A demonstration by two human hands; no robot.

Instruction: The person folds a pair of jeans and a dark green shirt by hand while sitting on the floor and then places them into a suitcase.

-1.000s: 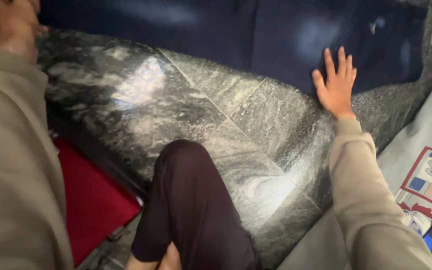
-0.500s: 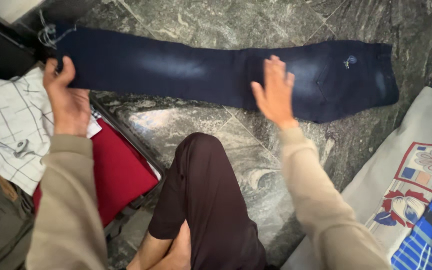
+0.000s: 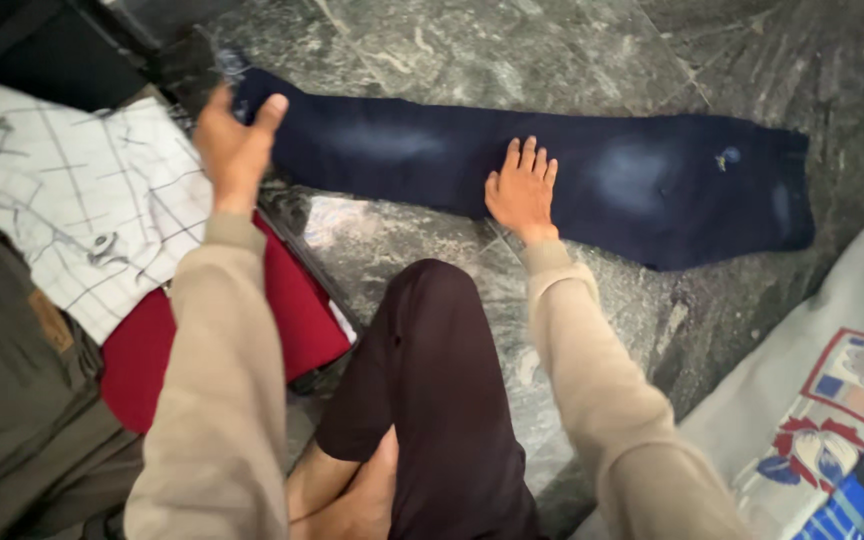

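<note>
Where the cloth lies: dark blue jeans stretched flat on the grey marble floor, legs stacked, waist toward the right, hem toward the left.
Left hand: fingers closed on the hem end, lifting it slightly.
Right hand: open, palm flat on the knee region, gripping nothing.
Method advised: in my judgement, keep the palm pressing as the fold line; carry the hem over level, edges matched, seams unrumpled.
Count, jeans: one.
Count, checked white shirt: one, left of the hem.
Count, red cloth: one, under the shirt.
Count, hands: two.
</note>
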